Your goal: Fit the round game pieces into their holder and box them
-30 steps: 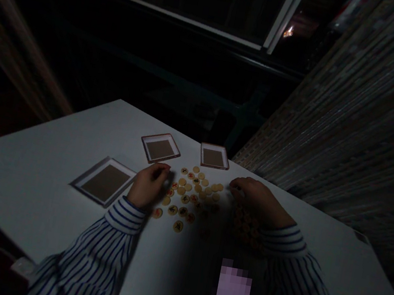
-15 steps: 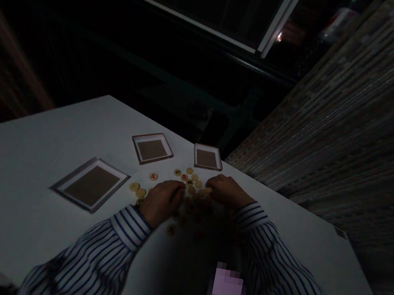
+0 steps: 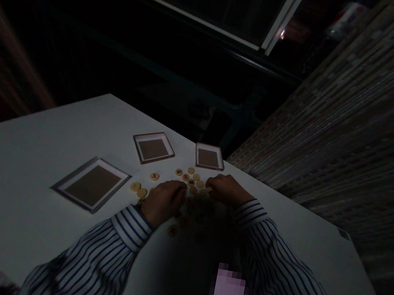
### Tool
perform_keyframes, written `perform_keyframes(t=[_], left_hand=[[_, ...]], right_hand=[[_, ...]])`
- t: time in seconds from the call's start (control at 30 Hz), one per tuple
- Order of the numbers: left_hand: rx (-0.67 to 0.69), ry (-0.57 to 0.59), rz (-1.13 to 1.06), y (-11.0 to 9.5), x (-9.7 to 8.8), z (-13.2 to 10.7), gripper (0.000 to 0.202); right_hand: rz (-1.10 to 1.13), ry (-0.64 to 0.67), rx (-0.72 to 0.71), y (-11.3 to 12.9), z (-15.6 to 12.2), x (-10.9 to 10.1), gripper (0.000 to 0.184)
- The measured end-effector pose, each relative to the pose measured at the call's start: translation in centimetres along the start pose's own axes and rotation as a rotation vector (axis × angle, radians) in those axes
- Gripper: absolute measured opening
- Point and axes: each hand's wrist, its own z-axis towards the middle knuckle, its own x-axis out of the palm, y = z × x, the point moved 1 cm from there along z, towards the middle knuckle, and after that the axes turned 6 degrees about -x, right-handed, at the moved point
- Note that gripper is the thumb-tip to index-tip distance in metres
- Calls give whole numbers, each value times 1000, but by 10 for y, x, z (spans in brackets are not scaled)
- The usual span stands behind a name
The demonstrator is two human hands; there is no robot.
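Observation:
Several round yellowish game discs [image 3: 191, 177] with red or black marks lie scattered on a white table [image 3: 22, 188]. My left hand [image 3: 162, 201] rests knuckles-up over the left part of the pile, its fingers curled down onto the discs. Beside it, my right hand [image 3: 225, 189] lies over the right part of the pile with fingers bent and fingertips at a disc. Whether either hand holds a disc is hidden. One disc with a red mark [image 3: 154, 176] lies apart to the left. Both sleeves are striped.
Three shallow brown trays stand on the table: a large one [image 3: 91, 184] at the left, a middle one [image 3: 153, 148] and a small one [image 3: 209, 157] behind the discs. A brick wall [image 3: 358, 120] runs along the right. The room is very dark.
Both hands moved inward onto the pile of discs from its sides a second ago. Several discs were pushed leftward. Over the last half second the hands barely shifted.

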Motion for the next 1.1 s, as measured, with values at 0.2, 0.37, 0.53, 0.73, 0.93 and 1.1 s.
perform_keyframes(t=[0.2,0.37,0.53,0.73,0.93,1.1], left_hand=[[6,0,12,0,-1,1,25],[19,-6,13,0,-1,1,25],[26,-13,3,1,-1,1,25],[51,-22,6,2,0,1,24],[64,-38,11,0,-2,0,24],[66,-47,3,-1,-3,0,24]], right_hand=[[272,-171,26,-8,-7,-4,23],[642,-297,35,-19,-9,1,27],[922,-317,12,-24,-9,3,34],[1148,-304,40,-22,-12,1,30],[1178,-300,57,-22,-14,3,27],[1185,-290,75,-21,-16,2,27]])
